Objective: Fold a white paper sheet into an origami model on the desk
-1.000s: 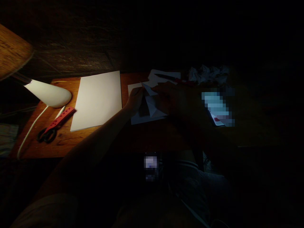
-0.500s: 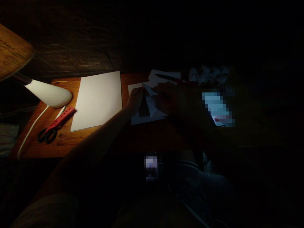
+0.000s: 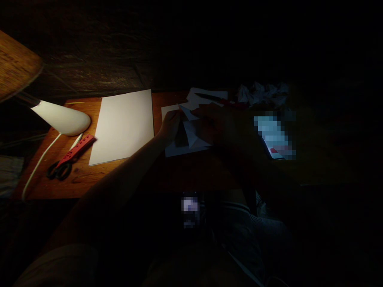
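In the dim middle of the table, a folded piece of white paper (image 3: 191,133) with pointed flaps is held between my two hands. My left hand (image 3: 171,122) grips its left side, fingers closed at the upper edge. From the right, my right hand (image 3: 218,121) is closed on the paper's other side; deep shadow hides most of its fingers. Beneath the hands lies a flat white sheet (image 3: 176,150). Just behind them, a dark-bladed knife-like tool with a reddish handle (image 3: 209,97) rests across more white paper (image 3: 196,91).
White paper (image 3: 122,127) lies left of my hands. Black-handled scissors (image 3: 62,170) with a red slotted piece (image 3: 77,150) lie beside a white lamp (image 3: 62,117) and its cord. Crumpled or folded papers (image 3: 263,94) sit at the back right, near a lit phone (image 3: 273,137).
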Action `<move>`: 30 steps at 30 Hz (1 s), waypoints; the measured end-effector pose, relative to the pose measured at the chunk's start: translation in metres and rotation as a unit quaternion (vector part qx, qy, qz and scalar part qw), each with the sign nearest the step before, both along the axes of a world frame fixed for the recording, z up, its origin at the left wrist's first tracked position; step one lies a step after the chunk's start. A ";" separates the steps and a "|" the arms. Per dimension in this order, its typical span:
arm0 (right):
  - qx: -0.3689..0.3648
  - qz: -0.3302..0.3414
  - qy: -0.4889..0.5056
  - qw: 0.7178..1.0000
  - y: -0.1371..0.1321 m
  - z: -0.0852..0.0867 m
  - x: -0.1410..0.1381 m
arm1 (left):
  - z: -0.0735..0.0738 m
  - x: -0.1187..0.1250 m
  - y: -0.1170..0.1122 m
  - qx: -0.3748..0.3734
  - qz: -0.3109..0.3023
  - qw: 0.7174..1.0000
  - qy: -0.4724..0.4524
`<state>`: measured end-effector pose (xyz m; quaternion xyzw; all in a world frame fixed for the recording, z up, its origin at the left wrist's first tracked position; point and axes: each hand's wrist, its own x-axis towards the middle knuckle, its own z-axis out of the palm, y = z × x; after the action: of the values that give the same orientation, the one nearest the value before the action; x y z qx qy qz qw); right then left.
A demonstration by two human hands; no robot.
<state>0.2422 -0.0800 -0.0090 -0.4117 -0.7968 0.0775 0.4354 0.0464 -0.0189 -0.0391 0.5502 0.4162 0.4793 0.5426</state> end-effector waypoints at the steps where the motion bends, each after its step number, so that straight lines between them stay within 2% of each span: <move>1: -0.001 0.000 0.001 1.000 0.000 -0.001 0.000 | 0.000 0.000 0.000 0.000 -0.001 1.000 0.001; 11: -0.021 -0.008 0.000 1.000 0.000 -0.002 0.000 | 0.001 -0.001 0.001 -0.009 -0.002 1.000 0.000; 16: 0.002 0.008 0.014 1.000 0.000 0.000 0.000 | -0.002 -0.001 0.001 -0.013 -0.004 1.000 -0.003; 23: -0.020 -0.012 -0.012 1.000 0.001 -0.003 0.001 | -0.004 -0.001 0.003 0.004 -0.001 1.000 -0.010; 30: -0.012 -0.020 -0.011 1.000 0.001 -0.003 0.000 | -0.003 -0.001 0.002 0.001 0.004 1.000 0.007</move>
<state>0.2417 -0.0788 -0.0119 -0.4336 -0.7920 0.0741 0.4233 0.0458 -0.0168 -0.0422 0.5522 0.4215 0.4778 0.5377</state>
